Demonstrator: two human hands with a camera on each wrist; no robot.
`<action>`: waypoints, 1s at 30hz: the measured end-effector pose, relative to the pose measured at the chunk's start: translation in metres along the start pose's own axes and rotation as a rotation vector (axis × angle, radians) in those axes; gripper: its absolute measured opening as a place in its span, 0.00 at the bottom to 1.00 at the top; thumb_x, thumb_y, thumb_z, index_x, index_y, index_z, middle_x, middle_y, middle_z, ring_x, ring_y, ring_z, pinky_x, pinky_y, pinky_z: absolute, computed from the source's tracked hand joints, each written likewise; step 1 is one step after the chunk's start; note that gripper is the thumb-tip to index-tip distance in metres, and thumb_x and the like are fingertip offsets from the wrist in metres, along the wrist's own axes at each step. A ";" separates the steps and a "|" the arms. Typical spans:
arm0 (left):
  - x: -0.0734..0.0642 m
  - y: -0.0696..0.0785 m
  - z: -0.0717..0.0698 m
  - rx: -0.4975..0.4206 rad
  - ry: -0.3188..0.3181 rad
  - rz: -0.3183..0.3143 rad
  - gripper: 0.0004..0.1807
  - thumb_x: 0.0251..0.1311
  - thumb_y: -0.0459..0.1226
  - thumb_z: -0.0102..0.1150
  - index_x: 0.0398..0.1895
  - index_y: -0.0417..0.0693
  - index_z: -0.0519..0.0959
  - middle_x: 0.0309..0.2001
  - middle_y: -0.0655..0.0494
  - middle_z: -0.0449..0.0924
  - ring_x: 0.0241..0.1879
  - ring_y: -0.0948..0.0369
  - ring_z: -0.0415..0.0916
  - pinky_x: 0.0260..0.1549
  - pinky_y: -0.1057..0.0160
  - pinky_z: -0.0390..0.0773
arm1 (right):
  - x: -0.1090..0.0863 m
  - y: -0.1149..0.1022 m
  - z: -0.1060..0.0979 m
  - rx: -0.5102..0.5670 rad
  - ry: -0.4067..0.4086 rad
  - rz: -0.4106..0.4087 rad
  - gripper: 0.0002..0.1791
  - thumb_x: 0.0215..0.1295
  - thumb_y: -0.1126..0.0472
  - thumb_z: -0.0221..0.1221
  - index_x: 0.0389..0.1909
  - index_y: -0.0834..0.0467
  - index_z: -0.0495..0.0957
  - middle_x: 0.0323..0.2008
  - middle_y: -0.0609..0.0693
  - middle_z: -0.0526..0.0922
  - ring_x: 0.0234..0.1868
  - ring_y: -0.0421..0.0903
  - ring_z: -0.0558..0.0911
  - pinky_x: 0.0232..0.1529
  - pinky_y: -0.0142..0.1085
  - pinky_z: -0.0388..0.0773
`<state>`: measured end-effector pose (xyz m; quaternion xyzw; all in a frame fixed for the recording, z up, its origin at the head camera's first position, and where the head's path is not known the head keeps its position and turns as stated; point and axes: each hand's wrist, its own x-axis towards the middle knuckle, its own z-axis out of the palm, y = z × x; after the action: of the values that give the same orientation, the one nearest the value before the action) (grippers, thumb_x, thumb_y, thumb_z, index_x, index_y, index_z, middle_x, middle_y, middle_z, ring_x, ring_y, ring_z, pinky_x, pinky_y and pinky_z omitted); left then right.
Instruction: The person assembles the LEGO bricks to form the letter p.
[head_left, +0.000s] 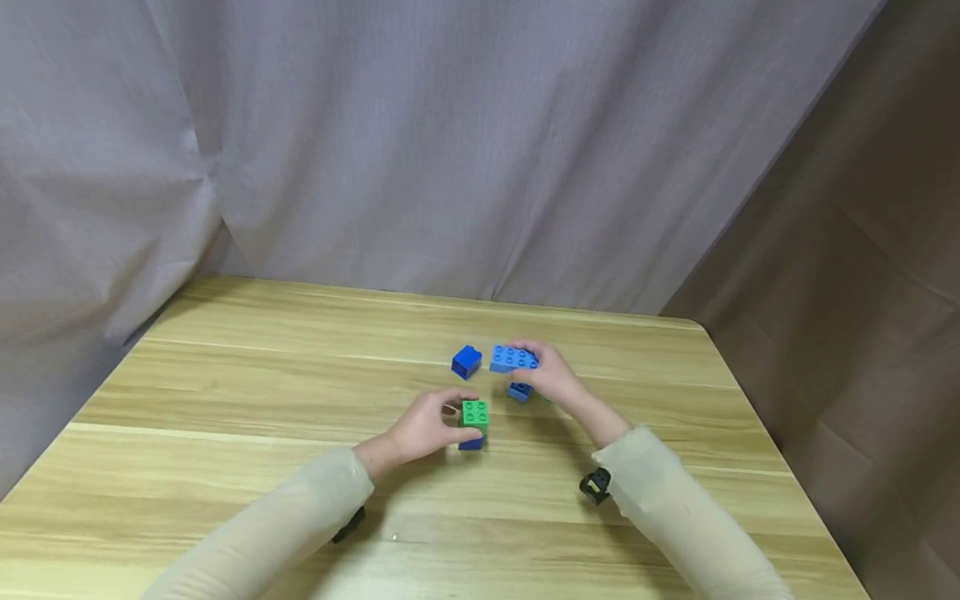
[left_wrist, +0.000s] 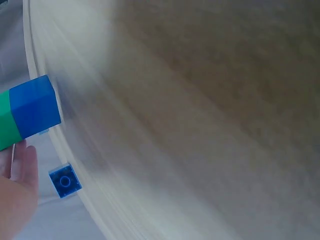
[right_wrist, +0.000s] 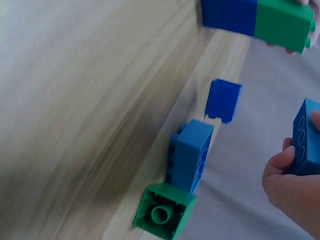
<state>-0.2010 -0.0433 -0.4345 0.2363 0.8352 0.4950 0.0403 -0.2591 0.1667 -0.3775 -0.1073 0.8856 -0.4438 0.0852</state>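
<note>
Pale sleeves (head_left: 690, 508) reach in from five and seven o'clock. The left hand (head_left: 423, 425) pinches an upright green-on-blue brick stack (head_left: 475, 413) from nine o'clock, its long axis vertical, studs up. At its one o'clock, the right hand (head_left: 557, 377) grips an eight-stud light-blue brick (head_left: 507, 359), long axis nine-to-three, studs up. A dark-blue brick (head_left: 467, 362) lies on its side at that brick's nine o'clock.
</note>
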 end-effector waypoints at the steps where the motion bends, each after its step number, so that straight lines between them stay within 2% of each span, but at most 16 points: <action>1: 0.000 0.000 0.000 0.003 0.004 0.006 0.26 0.50 0.40 0.69 0.52 0.40 0.75 0.44 0.50 0.81 0.44 0.56 0.79 0.47 0.60 0.82 | -0.002 -0.001 0.001 0.010 -0.008 -0.004 0.27 0.55 0.64 0.61 0.58 0.62 0.71 0.53 0.64 0.76 0.47 0.50 0.77 0.44 0.32 0.76; 5: 0.000 0.000 0.001 -0.005 0.013 0.020 0.22 0.51 0.38 0.68 0.49 0.40 0.77 0.43 0.51 0.82 0.43 0.58 0.79 0.46 0.63 0.82 | -0.010 -0.005 0.003 0.019 -0.026 -0.006 0.27 0.57 0.58 0.64 0.56 0.61 0.73 0.51 0.63 0.77 0.46 0.49 0.78 0.42 0.30 0.76; 16: 0.002 -0.002 0.003 -0.019 0.020 0.021 0.20 0.51 0.38 0.68 0.46 0.41 0.78 0.42 0.50 0.82 0.41 0.58 0.80 0.45 0.64 0.83 | -0.028 -0.013 0.011 0.038 -0.071 -0.003 0.26 0.54 0.57 0.66 0.55 0.58 0.75 0.48 0.60 0.78 0.40 0.46 0.77 0.36 0.29 0.76; 25: 0.004 -0.001 0.004 -0.007 0.007 0.027 0.20 0.51 0.39 0.68 0.47 0.40 0.77 0.42 0.49 0.82 0.41 0.57 0.80 0.43 0.65 0.83 | -0.034 -0.013 0.018 0.005 -0.105 -0.048 0.26 0.54 0.56 0.67 0.54 0.59 0.75 0.52 0.61 0.77 0.45 0.49 0.76 0.39 0.29 0.75; 30: 0.004 -0.001 0.004 -0.015 0.011 0.035 0.20 0.51 0.38 0.68 0.47 0.41 0.78 0.44 0.49 0.82 0.42 0.57 0.80 0.45 0.63 0.83 | -0.037 -0.009 0.022 0.003 -0.131 -0.090 0.25 0.53 0.57 0.67 0.52 0.60 0.76 0.52 0.60 0.78 0.44 0.48 0.77 0.41 0.30 0.75</action>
<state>-0.2038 -0.0386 -0.4370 0.2478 0.8273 0.5033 0.0288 -0.2171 0.1547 -0.3815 -0.1756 0.8717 -0.4407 0.1230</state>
